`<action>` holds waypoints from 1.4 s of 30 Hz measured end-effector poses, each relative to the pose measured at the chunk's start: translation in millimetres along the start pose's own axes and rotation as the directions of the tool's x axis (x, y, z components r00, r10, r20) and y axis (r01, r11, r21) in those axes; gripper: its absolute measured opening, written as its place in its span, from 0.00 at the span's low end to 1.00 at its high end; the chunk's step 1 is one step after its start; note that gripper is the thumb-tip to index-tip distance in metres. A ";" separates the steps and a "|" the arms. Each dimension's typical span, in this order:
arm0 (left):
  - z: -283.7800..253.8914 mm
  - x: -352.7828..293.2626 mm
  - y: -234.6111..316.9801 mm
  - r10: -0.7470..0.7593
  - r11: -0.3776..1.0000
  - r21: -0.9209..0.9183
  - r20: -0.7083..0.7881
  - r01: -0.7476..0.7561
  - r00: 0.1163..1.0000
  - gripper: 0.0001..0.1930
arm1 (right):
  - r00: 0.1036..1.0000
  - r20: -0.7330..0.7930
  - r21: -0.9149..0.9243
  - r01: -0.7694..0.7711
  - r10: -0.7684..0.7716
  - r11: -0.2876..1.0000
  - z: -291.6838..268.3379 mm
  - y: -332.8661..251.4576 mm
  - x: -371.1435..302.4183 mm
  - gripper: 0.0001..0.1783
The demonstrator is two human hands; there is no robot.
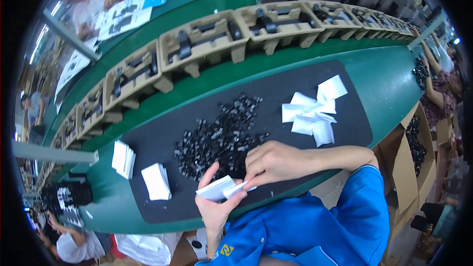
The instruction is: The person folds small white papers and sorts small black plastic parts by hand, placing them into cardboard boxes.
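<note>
My left hand (216, 214) is closed around a small stack of white paper slips (216, 190), thumb and fingers at its edges. From the right, my right hand (274, 163) pinches one white slip (238, 189) that lies against the stack, over the near edge of the black mat (300, 80). Just beyond both hands spreads a heap of small black parts (209, 143), too tangled to make out singly. Several white papers (315, 112) lie loosely overlapped on the mat's right part. Toward the left sit two neater stacks, a white stack (156, 182) and another (123, 159).
Past the mat, a curved row of brown molded trays (202, 37) holds black parts. A green bench (389, 76) lies underneath. At the right stands an open carton (405, 177) with black pieces. Other people work at far left, lower left and far right.
</note>
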State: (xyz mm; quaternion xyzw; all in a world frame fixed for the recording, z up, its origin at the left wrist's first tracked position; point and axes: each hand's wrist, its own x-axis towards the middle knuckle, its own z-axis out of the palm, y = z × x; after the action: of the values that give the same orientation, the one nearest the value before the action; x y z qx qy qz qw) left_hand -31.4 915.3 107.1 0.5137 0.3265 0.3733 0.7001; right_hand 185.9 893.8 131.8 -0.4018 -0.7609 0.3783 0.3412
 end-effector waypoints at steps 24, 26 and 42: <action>-90.3 18.2 -7.4 0.041 0.938 0.303 -0.575 0.166 0.817 0.23 | 0.514 -0.832 -0.554 -0.794 0.209 -0.250 -275.0 115.7 31.5 0.07; -71.7 15.4 14.7 0.121 0.962 0.265 -0.618 0.061 0.777 0.24 | 0.495 -0.843 -0.530 -0.833 0.210 -0.161 -273.0 122.3 40.9 0.08; -77.3 -0.5 17.1 0.041 0.998 -0.024 -0.437 -0.057 0.898 0.25 | 0.684 -0.729 -0.684 -0.729 -0.034 0.013 -214.6 74.7 33.3 0.12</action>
State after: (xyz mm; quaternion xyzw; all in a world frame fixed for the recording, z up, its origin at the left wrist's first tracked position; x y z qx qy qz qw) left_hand -99.9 955.0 103.5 0.4124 0.4551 0.5022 0.6088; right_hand 374.2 1016.7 178.7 -0.7972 -0.5309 -0.2754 0.0823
